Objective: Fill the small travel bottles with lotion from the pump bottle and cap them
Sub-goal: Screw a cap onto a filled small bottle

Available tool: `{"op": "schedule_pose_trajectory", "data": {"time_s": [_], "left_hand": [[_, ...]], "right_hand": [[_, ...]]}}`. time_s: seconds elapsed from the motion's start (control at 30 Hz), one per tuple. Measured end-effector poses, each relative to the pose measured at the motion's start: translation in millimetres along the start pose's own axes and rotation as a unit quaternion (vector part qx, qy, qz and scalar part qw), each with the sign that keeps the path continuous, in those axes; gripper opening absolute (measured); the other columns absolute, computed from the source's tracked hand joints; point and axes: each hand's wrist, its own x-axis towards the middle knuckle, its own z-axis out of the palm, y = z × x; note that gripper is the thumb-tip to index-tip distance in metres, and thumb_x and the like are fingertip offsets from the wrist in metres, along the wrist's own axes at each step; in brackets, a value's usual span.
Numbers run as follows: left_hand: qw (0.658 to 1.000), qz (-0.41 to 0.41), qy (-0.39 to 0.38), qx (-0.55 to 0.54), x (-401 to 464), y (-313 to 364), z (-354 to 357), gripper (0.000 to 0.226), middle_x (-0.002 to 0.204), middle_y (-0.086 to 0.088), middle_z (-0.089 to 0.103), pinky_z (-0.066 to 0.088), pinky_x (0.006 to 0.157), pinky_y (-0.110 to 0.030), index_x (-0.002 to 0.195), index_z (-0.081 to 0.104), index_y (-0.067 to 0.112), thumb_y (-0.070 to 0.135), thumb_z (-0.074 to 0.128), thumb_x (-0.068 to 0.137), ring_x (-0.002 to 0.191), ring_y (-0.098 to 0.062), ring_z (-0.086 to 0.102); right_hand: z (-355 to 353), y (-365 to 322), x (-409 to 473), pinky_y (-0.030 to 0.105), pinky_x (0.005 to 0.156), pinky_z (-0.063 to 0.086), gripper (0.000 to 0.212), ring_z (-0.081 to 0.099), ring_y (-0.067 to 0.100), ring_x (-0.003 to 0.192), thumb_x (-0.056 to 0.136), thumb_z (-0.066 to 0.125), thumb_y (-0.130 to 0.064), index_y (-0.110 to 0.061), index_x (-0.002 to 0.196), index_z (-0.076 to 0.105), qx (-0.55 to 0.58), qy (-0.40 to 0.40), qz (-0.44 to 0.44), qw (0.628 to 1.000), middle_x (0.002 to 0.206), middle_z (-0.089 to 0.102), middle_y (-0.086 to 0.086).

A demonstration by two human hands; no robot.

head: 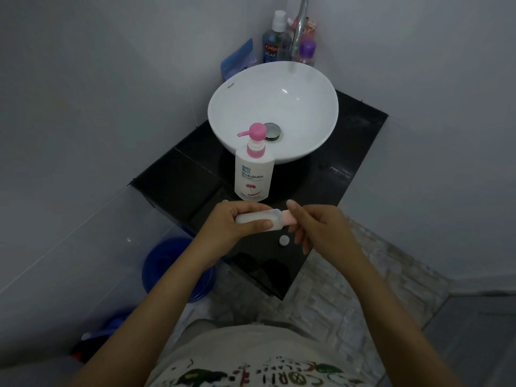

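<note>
My left hand [237, 222] grips a small clear travel bottle [269, 217] lying sideways above the black counter [178, 174]. A pink cap [289, 219] sits at the bottle's right end, pinched by the fingers of my right hand [315, 227]. The white pump bottle [253, 169] with a pink pump head stands upright just behind my hands, in front of the basin. A small white round cap [284, 240] lies on the counter below the travel bottle.
A white bowl basin [223, 107] sits on the counter under a chrome faucet [298, 26]. Toiletry bottles [275, 40] and a blue pouch [238, 61] stand behind it in the corner. A blue bucket [173, 269] is on the floor at left.
</note>
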Motion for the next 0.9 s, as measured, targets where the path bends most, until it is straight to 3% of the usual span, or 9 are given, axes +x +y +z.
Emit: {"op": "schedule_pose_trajectory", "data": {"time_s": [0.1,0.2,0.3,0.37,0.47,0.63,0.7,0.83,0.9], "left_hand": [[1.000,-0.002,-0.002,0.002,0,0,1,0.025,0.092,0.014,0.065,0.048,0.066,-0.006,0.100,0.067,0.023,0.012,0.069,0.079,0.079,0.011,0.061],[1.000,-0.006,0.004,0.000,0,-2,0,0.027,0.092,0.012,0.065,0.049,0.066,-0.007,0.104,0.068,0.018,0.012,0.069,0.078,0.078,0.010,0.062],[1.000,-0.009,0.003,0.005,1,-3,-1,0.025,0.093,0.012,0.067,0.050,0.069,-0.010,0.101,0.069,0.024,0.015,0.070,0.077,0.081,0.007,0.062],[1.000,-0.007,-0.001,0.009,1,-3,0,0.024,0.094,0.013,0.067,0.050,0.069,-0.009,0.099,0.068,0.027,0.016,0.070,0.077,0.082,0.007,0.062],[1.000,-0.006,-0.005,-0.001,2,-2,1,0.023,0.091,0.014,0.066,0.049,0.067,-0.007,0.098,0.068,0.025,0.013,0.069,0.078,0.080,0.010,0.061],[1.000,-0.019,0.001,0.001,5,-8,-2,0.027,0.097,0.008,0.068,0.050,0.069,-0.012,0.104,0.069,0.021,0.019,0.071,0.077,0.083,0.004,0.063],[1.000,-0.025,0.001,0.001,5,-9,-3,0.028,0.099,0.008,0.068,0.051,0.069,-0.013,0.104,0.069,0.023,0.021,0.071,0.076,0.085,0.003,0.063],[1.000,-0.023,0.002,-0.001,6,-8,-2,0.023,0.097,0.009,0.068,0.050,0.068,-0.011,0.099,0.069,0.027,0.020,0.070,0.077,0.084,0.004,0.063],[1.000,-0.024,0.008,-0.015,7,-7,-3,0.023,0.096,0.008,0.069,0.050,0.067,-0.010,0.098,0.069,0.025,0.018,0.070,0.077,0.083,0.004,0.064]], "right_hand": [[-1,2,0,0.017,0.046,0.044,0.049,0.057,0.016,0.046,0.085,0.044,-0.052,-0.009,0.083,0.066,-0.001,-0.005,-0.003,1.000,0.066,0.066,0.013],[-8,6,-1,0.019,0.048,0.046,0.019,0.064,0.021,0.062,0.089,0.056,-0.029,-0.017,0.102,0.061,0.033,-0.037,-0.048,0.998,0.086,0.067,0.010],[-10,7,-4,0.023,0.047,0.048,0.016,0.064,0.023,0.064,0.086,0.062,-0.018,-0.014,0.102,0.062,0.052,-0.054,-0.068,0.995,0.085,0.067,0.013],[-5,5,-4,0.023,0.042,0.045,0.014,0.059,0.016,0.052,0.088,0.060,-0.024,-0.011,0.090,0.065,0.047,-0.024,-0.045,0.998,0.071,0.065,0.013],[3,4,-2,0.016,0.042,0.041,0.034,0.052,0.010,0.041,0.089,0.052,-0.039,-0.012,0.072,0.062,0.013,0.031,-0.008,0.999,0.054,0.059,0.004],[-3,9,-1,0.021,0.047,0.047,0.016,0.062,0.022,0.062,0.088,0.060,-0.022,-0.014,0.102,0.061,0.066,-0.032,-0.063,0.995,0.083,0.064,0.014],[-3,9,0,0.023,0.045,0.048,0.013,0.062,0.022,0.060,0.087,0.062,-0.019,-0.013,0.099,0.063,0.066,-0.039,-0.061,0.995,0.081,0.065,0.015],[2,8,4,0.021,0.040,0.042,0.024,0.055,0.011,0.044,0.088,0.057,-0.035,-0.012,0.085,0.063,0.033,-0.001,-0.001,0.999,0.063,0.063,0.008],[3,7,3,0.022,0.042,0.044,0.021,0.057,0.012,0.049,0.088,0.056,-0.035,-0.015,0.090,0.063,0.043,-0.004,-0.010,0.999,0.070,0.065,0.009]]}}
